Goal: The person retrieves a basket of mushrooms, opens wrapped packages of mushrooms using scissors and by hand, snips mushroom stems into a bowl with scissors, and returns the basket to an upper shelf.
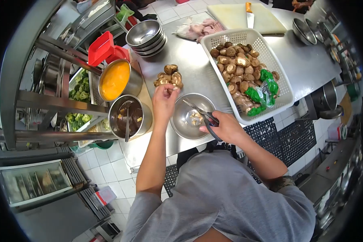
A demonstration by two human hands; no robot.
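Note:
My left hand (165,99) is at the near edge of a small pile of brown mushrooms (170,74) on the steel table. Its fingers are pinched together on a mushroom, mostly hidden by the fingertips. My right hand (226,127) grips black-handled scissors (198,108), their blades pointing up and left over a steel bowl (177,125). The blades look slightly apart. Several pale cut mushroom stems (195,119) lie at the bottom of the bowl.
A white perforated basket (286,86) of mushrooms and green-white plastic stands right. Left are a pot of orange liquid (115,80), a pot of dark sauce (139,128) with a ladle, and stacked bowls (145,34). Behind lie raw meat (205,29) and a cutting board (230,16) with a knife.

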